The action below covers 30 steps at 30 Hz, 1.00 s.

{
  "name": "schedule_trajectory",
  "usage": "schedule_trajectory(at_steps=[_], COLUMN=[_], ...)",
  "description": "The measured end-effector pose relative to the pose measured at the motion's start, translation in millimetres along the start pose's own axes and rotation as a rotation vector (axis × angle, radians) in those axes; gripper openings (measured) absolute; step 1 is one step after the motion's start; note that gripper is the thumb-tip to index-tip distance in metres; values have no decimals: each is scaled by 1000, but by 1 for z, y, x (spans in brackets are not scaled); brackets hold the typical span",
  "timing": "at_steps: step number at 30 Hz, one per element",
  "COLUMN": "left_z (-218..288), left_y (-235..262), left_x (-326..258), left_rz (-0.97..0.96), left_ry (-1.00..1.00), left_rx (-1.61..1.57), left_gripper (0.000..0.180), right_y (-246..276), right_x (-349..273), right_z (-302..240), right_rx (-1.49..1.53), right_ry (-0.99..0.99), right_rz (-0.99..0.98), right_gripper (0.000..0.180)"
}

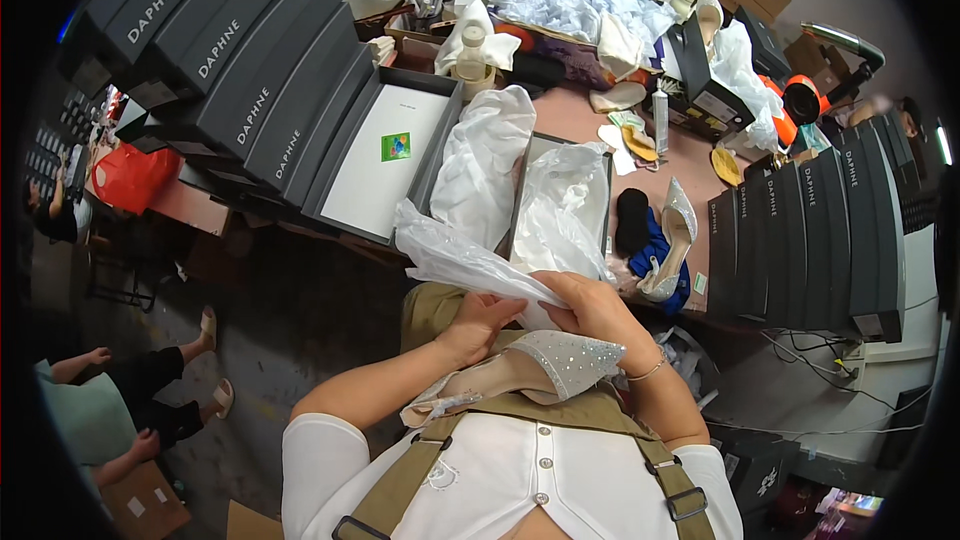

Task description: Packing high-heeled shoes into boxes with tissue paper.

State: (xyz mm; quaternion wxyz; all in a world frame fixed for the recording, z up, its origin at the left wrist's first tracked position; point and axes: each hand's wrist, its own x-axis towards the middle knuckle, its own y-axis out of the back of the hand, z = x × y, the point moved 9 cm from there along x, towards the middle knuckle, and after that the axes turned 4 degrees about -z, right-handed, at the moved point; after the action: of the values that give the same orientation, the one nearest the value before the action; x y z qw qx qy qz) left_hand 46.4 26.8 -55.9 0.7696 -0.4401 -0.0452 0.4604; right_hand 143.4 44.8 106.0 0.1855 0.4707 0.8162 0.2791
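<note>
A thin, translucent white wrapping sheet [465,255] is gathered between my hands. My left hand [482,328] pinches its lower end, and my right hand [594,312] closes on it from the other side. Below them, a glittery silver pointed shoe [565,365] lies across my lap against my body, its toe toward the right. Ahead is an open dark shoebox [519,202] lined with crumpled white paper [565,195]. A matching silver shoe [679,230] stands on the table to the right, beside a black roll-shaped object [632,222] and a blue cloth [652,258].
Dark shoeboxes [225,80] are stacked at left; more shoeboxes [815,230] line the right edge. An open box part [365,165] holds a green card. Crumpled paper [560,0], bottles and a white tube [660,115] crowd the back. Another person [110,405] is at lower left.
</note>
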Motion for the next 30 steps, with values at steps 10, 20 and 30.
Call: schedule_trajectory(at_steps=[10,20,30], left_z=[16,15,38], left_y=[5,-23,-2], left_x=[-6,-16,-11], left_rz=[140,-207,-121], left_ry=[-141,-23,-88], left_rx=[5,-48,832], left_gripper=[42,78,49], right_y=[4,7,11], right_x=[19,14,-10], right_z=[16,47,79], right_rx=[96,190,235], right_ry=[65,-99,-219], right_rz=[-74,-49,-79], right_gripper=[19,14,13])
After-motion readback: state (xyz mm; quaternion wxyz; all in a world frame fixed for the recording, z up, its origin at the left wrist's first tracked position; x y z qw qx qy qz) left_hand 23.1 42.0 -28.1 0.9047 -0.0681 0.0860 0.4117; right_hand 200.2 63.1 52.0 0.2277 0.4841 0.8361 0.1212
